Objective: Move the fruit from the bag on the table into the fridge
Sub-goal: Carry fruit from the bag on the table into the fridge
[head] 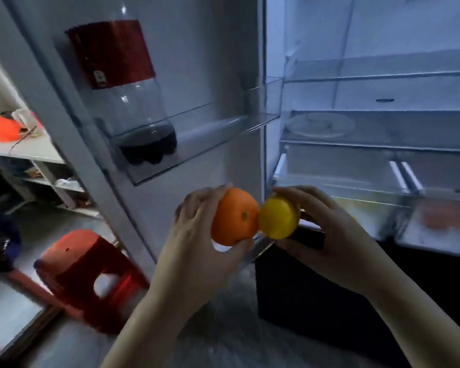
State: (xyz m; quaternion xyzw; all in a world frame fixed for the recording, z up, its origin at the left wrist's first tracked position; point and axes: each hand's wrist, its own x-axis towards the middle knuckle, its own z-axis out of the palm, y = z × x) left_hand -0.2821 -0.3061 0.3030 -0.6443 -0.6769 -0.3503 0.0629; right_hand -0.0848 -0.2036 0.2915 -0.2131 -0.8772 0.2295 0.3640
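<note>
My left hand (197,229) grips an orange (234,216) and my right hand (327,229) grips a yellow lemon (278,217). The two fruits touch each other in front of the open fridge (383,102). Both sit just left of the fridge's clear lower drawers (356,205), where yellowish and orange shapes show through the plastic. The bag and table are out of sight.
The open fridge door (210,62) stands at left, with a large near-empty cola bottle (128,88) in its shelf. A red plastic stool (91,274) stands on the floor at lower left. White shelving (24,150) lies beyond. Glass shelves (383,75) fill the fridge interior.
</note>
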